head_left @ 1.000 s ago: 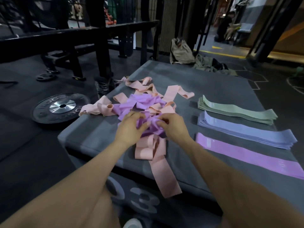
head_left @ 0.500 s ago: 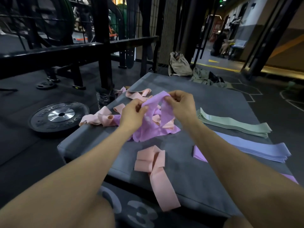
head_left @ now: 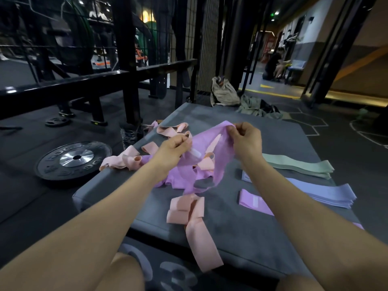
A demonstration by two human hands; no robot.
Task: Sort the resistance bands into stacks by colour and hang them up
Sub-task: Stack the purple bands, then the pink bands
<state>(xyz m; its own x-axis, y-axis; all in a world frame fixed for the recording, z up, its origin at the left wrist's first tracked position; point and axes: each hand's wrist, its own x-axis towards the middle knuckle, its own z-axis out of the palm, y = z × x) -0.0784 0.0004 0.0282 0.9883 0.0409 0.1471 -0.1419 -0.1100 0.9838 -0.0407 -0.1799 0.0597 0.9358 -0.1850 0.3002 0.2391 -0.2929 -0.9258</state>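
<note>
Both hands pinch one purple band [head_left: 206, 158] and hold it raised above the grey padded box [head_left: 241, 234]. Left hand [head_left: 175, 147]: fingers curled, thumb and fingers nipping the band's left edge near a pale label patch. Right hand [head_left: 245, 139]: fingers curled, gripping the band's upper right edge at the highest point of the loop. Band stretched between the hands; its lower part hangs down to the box top, where it merges with more purple bands in a loose tangle [head_left: 178, 177].

Around the tangle: peach bands [head_left: 119, 161] twisted at the left edge of the box, further peach loops [head_left: 174, 129] behind the left hand, some peach pieces showing through the held loop. Nearer the body, a folded peach bundle [head_left: 185, 208] with one long strip [head_left: 203, 248] draped over the front edge of the box.

Right side of the box, sorted stacks lying flat, well apart from the tangle: green stack [head_left: 300, 165] farthest, blue-lavender stack [head_left: 327, 192] next, a flat purple band [head_left: 254, 201] nearest, partly hidden by the right forearm.

Large pale numerals show on the front face of the box. Floor to the left: black weight plate [head_left: 73, 159] with silver hub, lying flat. Beyond it, black rack frame [head_left: 126, 76]. Behind the box, a beige bag [head_left: 224, 93] and crumpled clothing [head_left: 256, 106] on the floor. Far right background: a person [head_left: 273, 66] seated.
</note>
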